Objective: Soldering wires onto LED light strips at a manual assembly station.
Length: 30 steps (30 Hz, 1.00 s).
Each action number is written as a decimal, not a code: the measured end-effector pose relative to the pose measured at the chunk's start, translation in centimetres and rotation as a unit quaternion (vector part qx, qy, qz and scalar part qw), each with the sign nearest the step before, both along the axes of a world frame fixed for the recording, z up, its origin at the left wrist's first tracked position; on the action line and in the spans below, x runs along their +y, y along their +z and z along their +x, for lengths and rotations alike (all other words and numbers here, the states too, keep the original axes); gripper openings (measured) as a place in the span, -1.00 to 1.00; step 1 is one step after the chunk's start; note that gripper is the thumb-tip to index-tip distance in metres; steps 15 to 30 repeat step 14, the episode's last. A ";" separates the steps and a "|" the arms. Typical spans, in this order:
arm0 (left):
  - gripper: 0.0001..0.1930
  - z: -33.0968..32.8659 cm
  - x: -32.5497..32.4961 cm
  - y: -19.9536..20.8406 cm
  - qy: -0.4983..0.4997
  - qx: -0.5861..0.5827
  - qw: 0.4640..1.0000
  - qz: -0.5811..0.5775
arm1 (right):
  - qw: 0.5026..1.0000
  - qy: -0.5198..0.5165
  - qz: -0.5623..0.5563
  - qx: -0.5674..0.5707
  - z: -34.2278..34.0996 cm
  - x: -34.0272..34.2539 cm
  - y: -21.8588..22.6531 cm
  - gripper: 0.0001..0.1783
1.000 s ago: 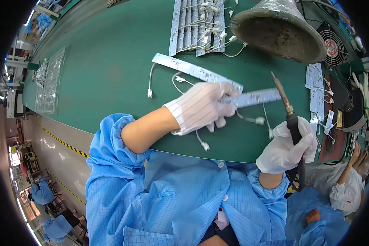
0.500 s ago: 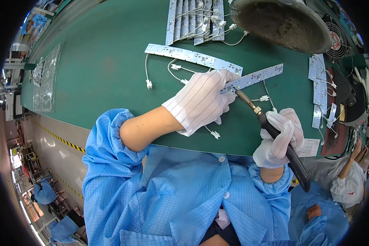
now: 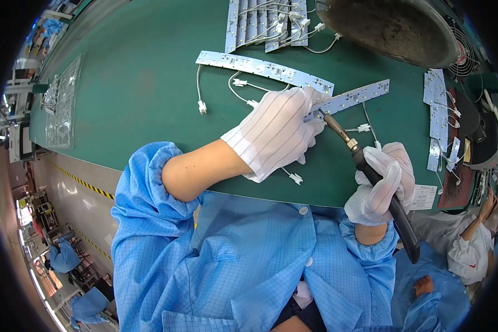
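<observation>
My left hand [image 3: 285, 130], in a white striped glove, pinches the near-left end of a straight LED circuit board strip [image 3: 359, 96]; its fingertips cover that end. In my gloved right hand [image 3: 383, 181] is a soldering iron [image 3: 371, 174] with a black handle. Its tip touches or hovers just over the strip beside my left fingers; contact cannot be made out. Thin white wires with a white connector [image 3: 363, 128] hang near the strip. Behind my left hand lies a curved LED board [image 3: 260, 67] with white wires, its right end next to the held strip.
Several LED strips [image 3: 246, 25] with wires lie at the back. A wide metal hood [image 3: 390, 30] overhangs the back right, near a fan [image 3: 463, 52]. More boards [image 3: 438, 110] lie at right. A clear plastic tray [image 3: 63, 105] sits far left. Another person's arm [image 3: 476, 221] shows at right.
The view has shifted slightly, so the bench things appear a little higher and farther right. Both hands keep their holds, and the iron's tip stays at about the same place on the strip.
</observation>
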<state>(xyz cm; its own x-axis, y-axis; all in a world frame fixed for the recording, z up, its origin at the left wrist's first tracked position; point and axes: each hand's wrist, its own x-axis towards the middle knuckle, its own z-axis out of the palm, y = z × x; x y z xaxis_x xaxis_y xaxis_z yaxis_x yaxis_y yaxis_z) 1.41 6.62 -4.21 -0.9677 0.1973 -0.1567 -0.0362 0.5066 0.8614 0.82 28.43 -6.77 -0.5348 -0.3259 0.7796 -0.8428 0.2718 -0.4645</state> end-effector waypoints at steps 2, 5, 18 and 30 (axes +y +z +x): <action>-0.63 0.0 0.0 0.2 0.000 -0.006 1.000 0.004 | 1.000 -0.004 0.010 0.010 0.0 0.0 0.0 -0.87; -0.63 -0.2 -0.3 0.9 -0.005 -0.072 0.997 0.026 | 1.000 -0.010 0.001 -0.001 0.2 0.1 0.0 -0.85; -0.62 -0.6 -0.3 1.7 -0.003 -0.142 0.989 0.040 | 1.000 0.006 0.001 -0.002 0.3 0.6 0.0 -0.81; -0.62 -0.6 -0.3 1.7 -0.003 -0.142 0.989 0.040 | 1.000 0.006 0.001 -0.002 0.3 0.6 0.0 -0.81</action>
